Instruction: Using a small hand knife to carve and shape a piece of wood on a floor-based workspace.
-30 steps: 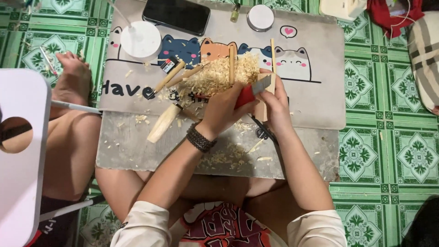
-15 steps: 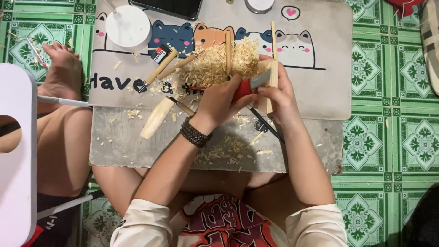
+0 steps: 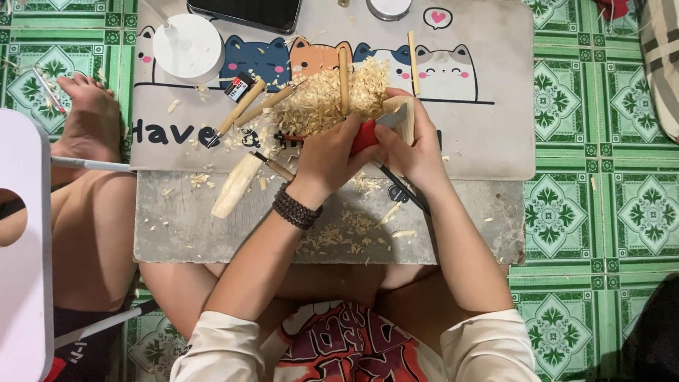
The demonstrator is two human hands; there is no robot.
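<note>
Since the earlier frames the whole scene has been shifted downward and rightward in view, so that less of the mat's far edge is seen, while both hands have been kept together over the work. One green patterned tile floor (image 3: 608,212) is spread under everything, with open room left on the right side. One low grey board (image 3: 177,226) is laid across the lap, its near edge bare apart from scattered chips. One cartoon cat mat (image 3: 495,127) is laid over the board's far half, its top edge cut off by the frame. One white stool (image 3: 25,247) is cut off at the left edge. One bare foot (image 3: 88,117) of another person is rested just beside the mat's left edge. One white round lid (image 3: 187,46) and one dark phone (image 3: 244,13), partly cut off, are placed at the far side. One heap of wood shavings (image 3: 322,102) is piled at the mat's middle, touching the hands. The left hand (image 3: 329,155) is closed around a red-handled knife (image 3: 364,138), most of which is hidden by the fingers. The right hand (image 3: 417,145) is wrapped around a pale block of wood (image 3: 402,117), held just above the mat's centre. One whittled pale stick (image 3: 237,185) is laid on the board's left part. Roughly three wooden-handled carving tools (image 3: 240,110) are laid left of the heap, and two thin sticks (image 3: 412,53) beside it; the exact tool count is hard to make out. One bead bracelet (image 3: 296,211) is worn on the left wrist.
</note>
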